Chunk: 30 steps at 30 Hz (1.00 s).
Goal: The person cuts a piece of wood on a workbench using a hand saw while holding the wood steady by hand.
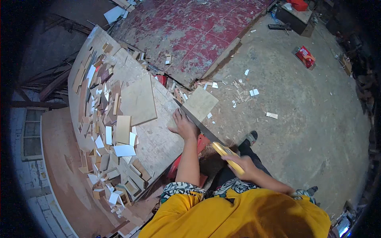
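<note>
Right hand: closed around the yellow handle of a handsaw; the dark blade runs up and left from the grip to the cut.

Left hand: pressed flat, fingers spread and holding nothing, on a pale plywood board at the near edge of the workbench. It lies just beside the blade.

Plywood offcut piece: the squarish part of the board beyond the saw line, overhanging the bench edge with nothing seen beneath it.

Scrap pile: many small wood and laminate offcuts heaped along the left half of the bench.

Floor: dusty concrete with chips and splinters; a red box well apart; the person's shoe below the overhang.

Risks, as judged:
- Blade jumping the kerf toward the bracing fingers, because the hand sits so close to the line.
- Overhanging piece sagging as the cut nears its end, pinching the blade or tearing the last fibres.
- Freed piece falling near the foot.
- Board shifting if the flat hand's pressure eases, since no clamp shows.
</note>
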### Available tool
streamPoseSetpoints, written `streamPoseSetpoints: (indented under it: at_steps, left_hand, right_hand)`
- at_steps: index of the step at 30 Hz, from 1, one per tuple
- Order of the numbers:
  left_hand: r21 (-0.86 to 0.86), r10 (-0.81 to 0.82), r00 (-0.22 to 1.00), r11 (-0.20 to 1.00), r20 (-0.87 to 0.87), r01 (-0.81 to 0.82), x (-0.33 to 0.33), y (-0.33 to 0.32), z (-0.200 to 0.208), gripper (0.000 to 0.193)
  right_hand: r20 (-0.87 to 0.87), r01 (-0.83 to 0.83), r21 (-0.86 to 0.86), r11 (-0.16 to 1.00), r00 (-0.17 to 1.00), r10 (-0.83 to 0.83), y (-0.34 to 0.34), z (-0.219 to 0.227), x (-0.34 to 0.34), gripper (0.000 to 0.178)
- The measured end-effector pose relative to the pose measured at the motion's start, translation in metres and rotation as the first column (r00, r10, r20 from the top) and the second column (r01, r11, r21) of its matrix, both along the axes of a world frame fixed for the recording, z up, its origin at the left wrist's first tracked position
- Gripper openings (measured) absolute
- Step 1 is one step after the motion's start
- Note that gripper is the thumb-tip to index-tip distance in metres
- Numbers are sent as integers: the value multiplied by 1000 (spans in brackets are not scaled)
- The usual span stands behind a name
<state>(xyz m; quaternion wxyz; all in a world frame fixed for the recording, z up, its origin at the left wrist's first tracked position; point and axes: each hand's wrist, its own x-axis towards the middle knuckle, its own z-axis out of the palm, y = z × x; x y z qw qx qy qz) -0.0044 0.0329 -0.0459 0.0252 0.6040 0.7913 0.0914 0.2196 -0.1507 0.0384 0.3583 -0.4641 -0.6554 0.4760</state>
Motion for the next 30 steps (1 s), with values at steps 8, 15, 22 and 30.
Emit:
streamPoseSetpoints:
  at_steps: [8,15,22,30]
  left_hand:
    - [211,-69,947,978,312,2,-32,5,-59,45]
    - [-23,-36,998,999,-42,35,-19,-1,-37,49]
    - [8,-94,995,996,-20,94,-4,-1,-2,46]
    - [18,-51,997,999,57,50,0,-1,0,45]
  right_hand:
    - [61,-131,-5,991,990,131,-9,-14,-10,71]
    - [22,6,-24,1000,1000,-6,-14,-16,0,65]
    - [-41,43,-2,999,998,-43,23,-6,-18,55]
    - [-163,74,1,997,984,-73,36,-12,-33,56]
